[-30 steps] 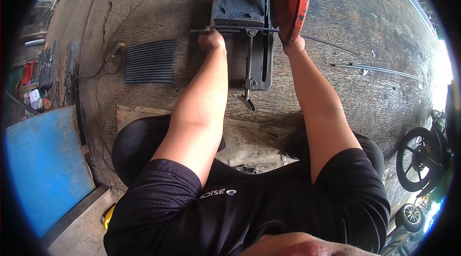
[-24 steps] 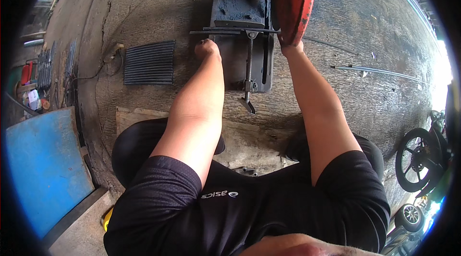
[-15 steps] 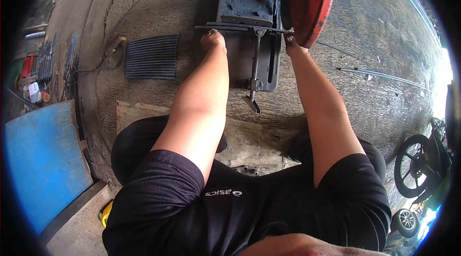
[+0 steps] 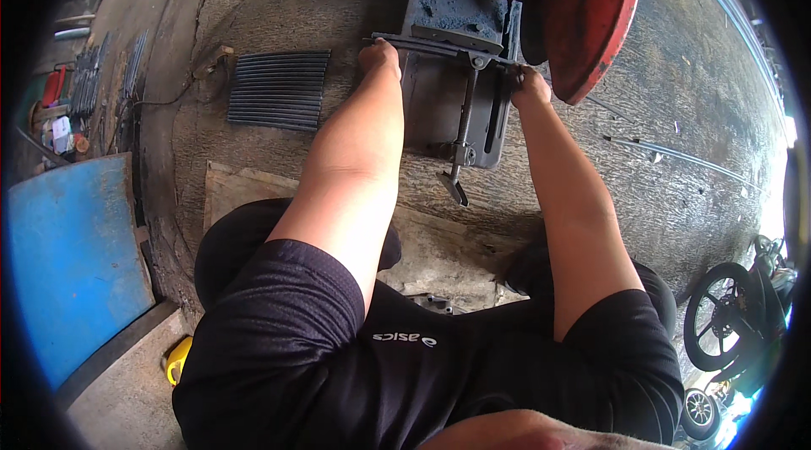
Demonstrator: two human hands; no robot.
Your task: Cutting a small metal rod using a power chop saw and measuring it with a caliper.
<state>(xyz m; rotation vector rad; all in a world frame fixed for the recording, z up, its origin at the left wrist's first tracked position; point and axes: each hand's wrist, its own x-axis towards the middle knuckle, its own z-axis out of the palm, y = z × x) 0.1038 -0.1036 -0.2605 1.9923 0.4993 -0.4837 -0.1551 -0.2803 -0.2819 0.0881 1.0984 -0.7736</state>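
Note:
Thin dark metal rods [image 4: 427, 47] lie crosswise between the vise jaws of a cut-off saw, in front of its back plate [image 4: 456, 38]. My left hand [image 4: 379, 58] is closed around their left end. At the right end my right hand [image 4: 530, 85] is closed on the rods, its fingertips dark and partly hidden beside the saw guard. The vise screw [image 4: 466, 112] runs toward me over the saw's black base [image 4: 429, 112], its handle [image 4: 454, 188] hanging at the near end. Above the right hand stands the saw's red blade guard [image 4: 598, 36].
Left of the saw lies a neat row of cut rods [image 4: 279, 89] on the rough concrete floor. Long thin rods [image 4: 676, 153] lie at the right. A blue sheet [image 4: 76, 260] is at the lower left, a motorcycle wheel [image 4: 718, 317] at the lower right.
The view has shifted, so the saw sits further right in it. My right hand has gone from fingers raised at the rod ends to a closer grip; the left hand stays at the left end.

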